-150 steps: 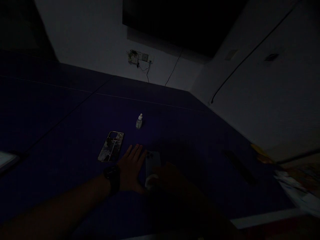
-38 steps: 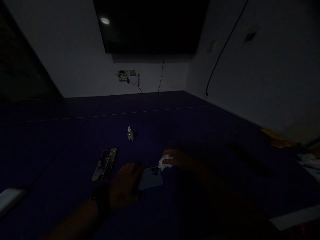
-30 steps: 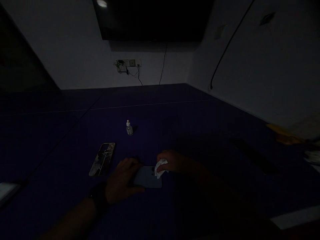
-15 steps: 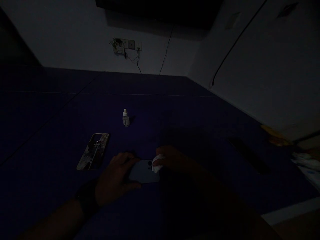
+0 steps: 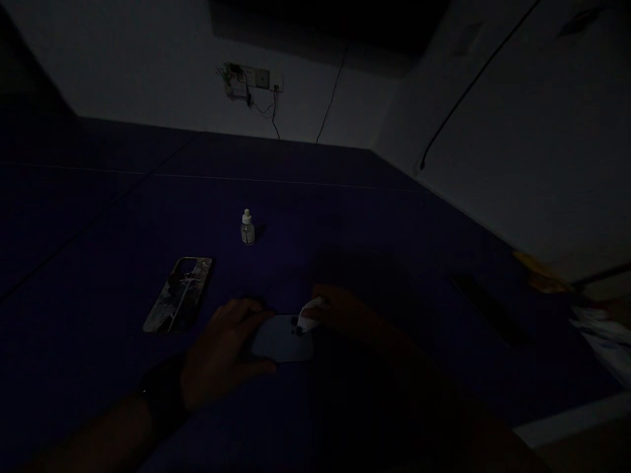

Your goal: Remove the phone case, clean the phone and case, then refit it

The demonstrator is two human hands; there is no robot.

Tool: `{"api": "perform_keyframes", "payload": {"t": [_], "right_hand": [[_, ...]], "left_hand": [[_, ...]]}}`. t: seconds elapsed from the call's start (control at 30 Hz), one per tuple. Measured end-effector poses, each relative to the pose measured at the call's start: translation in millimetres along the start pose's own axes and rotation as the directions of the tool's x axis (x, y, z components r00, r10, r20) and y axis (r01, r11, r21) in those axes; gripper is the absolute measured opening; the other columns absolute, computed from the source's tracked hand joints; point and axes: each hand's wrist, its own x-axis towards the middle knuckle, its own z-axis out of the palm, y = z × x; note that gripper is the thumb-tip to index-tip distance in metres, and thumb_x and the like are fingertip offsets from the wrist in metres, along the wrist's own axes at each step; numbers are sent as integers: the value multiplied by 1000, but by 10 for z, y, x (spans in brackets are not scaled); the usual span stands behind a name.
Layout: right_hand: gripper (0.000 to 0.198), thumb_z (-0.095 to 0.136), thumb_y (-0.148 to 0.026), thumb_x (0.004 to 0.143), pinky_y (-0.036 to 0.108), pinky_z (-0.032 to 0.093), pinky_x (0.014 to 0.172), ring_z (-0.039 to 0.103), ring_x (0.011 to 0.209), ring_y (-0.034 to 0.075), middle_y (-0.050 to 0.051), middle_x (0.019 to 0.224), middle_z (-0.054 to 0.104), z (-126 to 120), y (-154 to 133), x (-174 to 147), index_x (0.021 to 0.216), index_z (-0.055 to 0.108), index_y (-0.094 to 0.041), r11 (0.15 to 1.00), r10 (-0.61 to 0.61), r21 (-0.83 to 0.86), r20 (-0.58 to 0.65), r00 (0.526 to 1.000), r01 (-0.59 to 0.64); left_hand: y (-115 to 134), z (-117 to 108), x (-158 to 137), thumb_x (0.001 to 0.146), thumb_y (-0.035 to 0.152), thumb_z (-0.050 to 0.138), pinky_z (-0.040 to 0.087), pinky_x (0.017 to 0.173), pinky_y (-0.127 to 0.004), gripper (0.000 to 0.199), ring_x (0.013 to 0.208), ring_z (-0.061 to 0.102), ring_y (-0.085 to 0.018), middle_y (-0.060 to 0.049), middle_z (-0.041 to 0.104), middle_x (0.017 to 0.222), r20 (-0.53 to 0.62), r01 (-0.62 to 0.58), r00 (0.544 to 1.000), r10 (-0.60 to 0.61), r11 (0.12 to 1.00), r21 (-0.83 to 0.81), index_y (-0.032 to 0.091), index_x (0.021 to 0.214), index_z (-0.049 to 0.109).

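Observation:
A pale blue-grey smartphone (image 5: 280,341) lies back up on the dark purple-blue surface (image 5: 315,217), its camera lenses at the right end. My left hand (image 5: 229,345), a dark watch on its wrist, grips the phone's left end by the two long edges. Pinched in my right hand (image 5: 332,309) is a crumpled white tissue (image 5: 309,315), held against the phone by the lenses. A phone case (image 5: 180,295) with a dark and grey picture rests to the left. Beyond the phone stands a small dropper bottle (image 5: 247,230) with a white cap.
A long dark object (image 5: 486,305) lies to the right. Yellow (image 5: 542,270) and white items (image 5: 601,335) sit at the right edge. Wall sockets (image 5: 254,79) with plugged-in cords are at the back. The room is very dim.
My right hand has shifted the tissue slightly, uncovering a little more of the camera lenses. My left hand keeps its hold on the phone. The view has tilted a little.

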Motion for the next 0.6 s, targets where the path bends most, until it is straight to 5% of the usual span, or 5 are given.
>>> {"api": "perform_keyframes", "payload": {"t": [0.23,0.6], "right_hand": [[19,60,-34,87,24,42,64,59,77,15,0,88,62,-68,50,-112,100,55,-22,981,-36,190,-81,996,51],[13,71,-24,77,21,39,59,61,75,15,-1,81,65,-24,-62,-104,84,60,-20,999,49,7,13,999,-50]], "left_hand": [[-24,19,2,69,41,87,45,94,-45,68,110,56,-30,-4,59,124,-4,-6,1000,6,1000,12,33,130,58],[6,2,5,69,41,88,44,92,-44,69,109,56,-30,-4,59,123,4,-14,1000,14,1000,-3,32,130,57]]}}
